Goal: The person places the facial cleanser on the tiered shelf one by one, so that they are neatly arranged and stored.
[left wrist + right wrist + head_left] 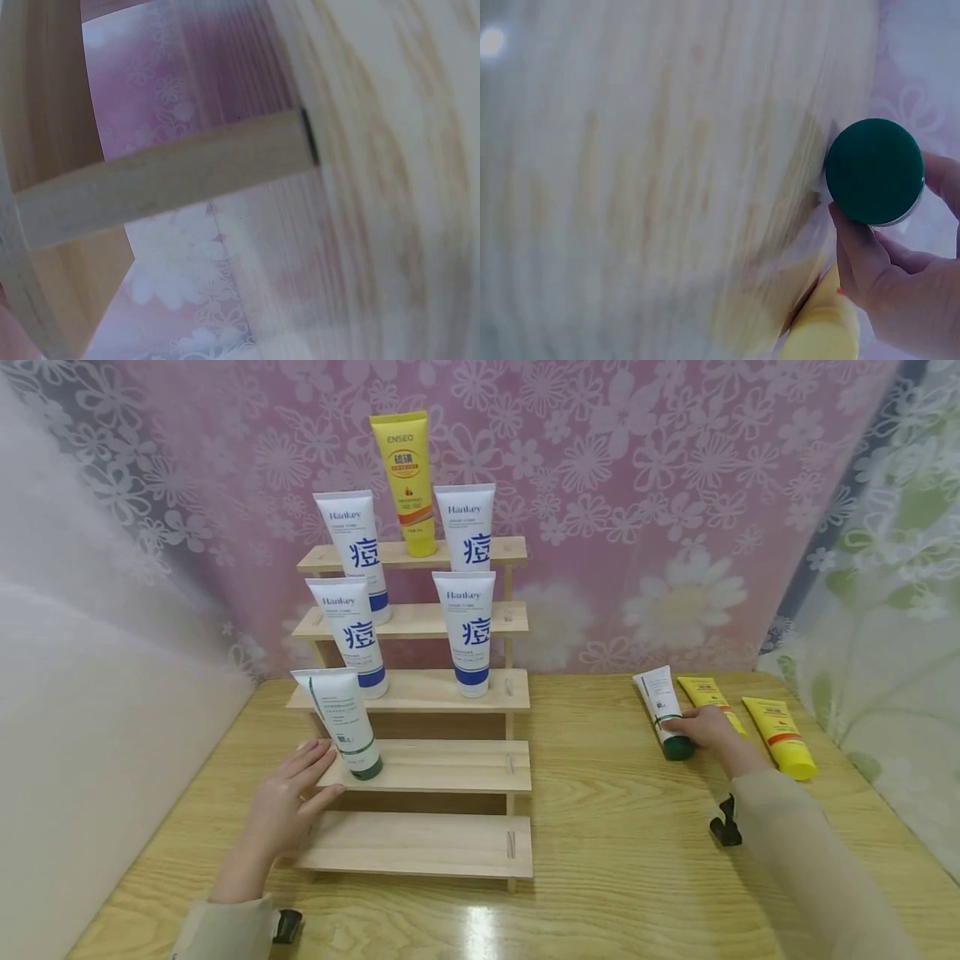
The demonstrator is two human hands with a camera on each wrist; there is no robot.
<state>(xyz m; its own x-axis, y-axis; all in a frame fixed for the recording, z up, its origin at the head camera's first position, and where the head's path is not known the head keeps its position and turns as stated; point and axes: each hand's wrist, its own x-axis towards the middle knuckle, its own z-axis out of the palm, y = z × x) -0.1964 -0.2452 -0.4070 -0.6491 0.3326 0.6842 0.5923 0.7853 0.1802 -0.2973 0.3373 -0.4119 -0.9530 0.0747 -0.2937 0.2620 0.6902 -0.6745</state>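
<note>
At the right, my right hand (pixel 708 731) grips a white tube with a green cap (pixel 667 710) near its cap end. In the right wrist view the round green cap (pixel 875 171) faces the camera, with fingers on one side and the thumb on the other. My left hand (pixel 281 802) rests against the left end of the stepped wooden rack (pixel 442 768), fingers extended along the second-lowest step. Just beside those fingers, another white tube with a green cap (pixel 341 722) stands upright on that step. The left wrist view shows the rack's wooden side bar (pixel 165 176).
Higher steps carry several white Hankey tubes (pixel 465 631) with blue bands, and a yellow tube (pixel 405 481) stands on top. Two yellow tubes (pixel 780 735) lie on the table (pixel 600 860) beside the right hand. A flowered curtain (pixel 600 485) hangs behind.
</note>
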